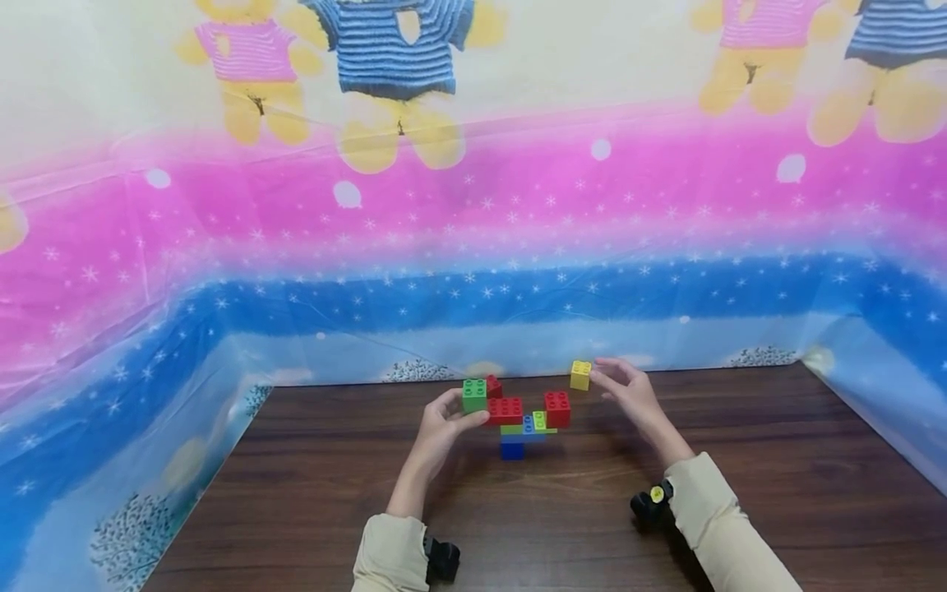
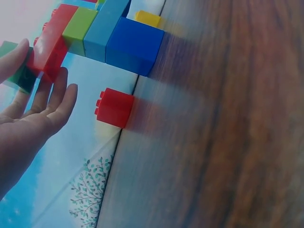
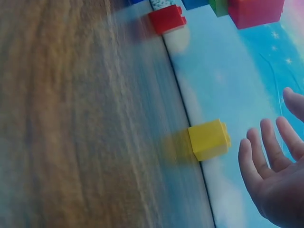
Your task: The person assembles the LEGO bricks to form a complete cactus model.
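My left hand (image 1: pixel 438 429) grips the left end of a toy brick structure, its thumb in front and fingers behind. That end has a green brick (image 1: pixel 474 396) and a red brick (image 1: pixel 506 410). Below are light green and blue pieces, with a dark blue brick (image 1: pixel 512 447) at the bottom. Another red brick (image 1: pixel 557 409) tops the right end. My right hand (image 1: pixel 635 400) is held with fingers spread beside a yellow brick (image 3: pixel 209 140), apart from it and holding nothing. The yellow brick stands on the table by its back edge.
A loose red brick (image 2: pixel 114 108) stands at the back of the brown wooden table (image 1: pixel 311 493), behind the structure. A patterned cloth (image 1: pixel 473 304) hangs along the back and sides. Black devices (image 1: pixel 444 561) sit at both cuffs.
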The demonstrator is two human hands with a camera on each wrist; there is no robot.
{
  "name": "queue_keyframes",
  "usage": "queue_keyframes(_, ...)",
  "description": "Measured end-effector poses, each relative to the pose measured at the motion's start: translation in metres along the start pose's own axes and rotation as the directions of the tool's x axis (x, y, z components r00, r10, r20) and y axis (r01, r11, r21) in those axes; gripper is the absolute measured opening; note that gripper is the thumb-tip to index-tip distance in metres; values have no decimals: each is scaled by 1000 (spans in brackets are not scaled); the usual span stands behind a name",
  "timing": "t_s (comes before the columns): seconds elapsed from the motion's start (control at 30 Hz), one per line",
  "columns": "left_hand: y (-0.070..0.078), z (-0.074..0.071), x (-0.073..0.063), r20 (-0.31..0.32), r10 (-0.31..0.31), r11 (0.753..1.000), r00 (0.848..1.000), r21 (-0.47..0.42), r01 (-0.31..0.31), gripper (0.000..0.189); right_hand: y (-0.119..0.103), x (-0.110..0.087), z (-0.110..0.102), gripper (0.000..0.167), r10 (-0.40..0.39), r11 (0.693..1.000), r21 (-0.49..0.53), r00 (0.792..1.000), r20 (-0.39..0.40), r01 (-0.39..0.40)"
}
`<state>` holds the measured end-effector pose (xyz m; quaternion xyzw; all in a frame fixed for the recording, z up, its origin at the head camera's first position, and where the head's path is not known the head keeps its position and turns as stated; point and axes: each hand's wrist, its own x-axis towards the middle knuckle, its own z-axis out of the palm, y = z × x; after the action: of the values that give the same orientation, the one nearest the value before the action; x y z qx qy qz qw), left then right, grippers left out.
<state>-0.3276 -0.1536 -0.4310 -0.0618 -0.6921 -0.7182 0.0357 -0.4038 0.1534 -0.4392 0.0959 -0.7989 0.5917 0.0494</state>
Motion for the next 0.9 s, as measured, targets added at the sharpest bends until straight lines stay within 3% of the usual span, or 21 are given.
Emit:
queue_keyframes(0.37, 1, -1, 0, -9, 8, 1000, 1000, -9, -8, 38, 9, 23, 8, 59, 34, 998, -54, 999, -8, -34)
queue_keyframes(0.7, 1, 1, 2, 9, 1, 1000, 1000, 5, -1, 41, 17, 36, 17, 68, 165, 982, 100, 986, -20, -162)
queue_keyframes(0.9, -1, 1, 1, -6, -5, 1000, 1000, 18, 5, 41, 23, 40, 18, 72, 207, 961, 181, 978, 33, -210)
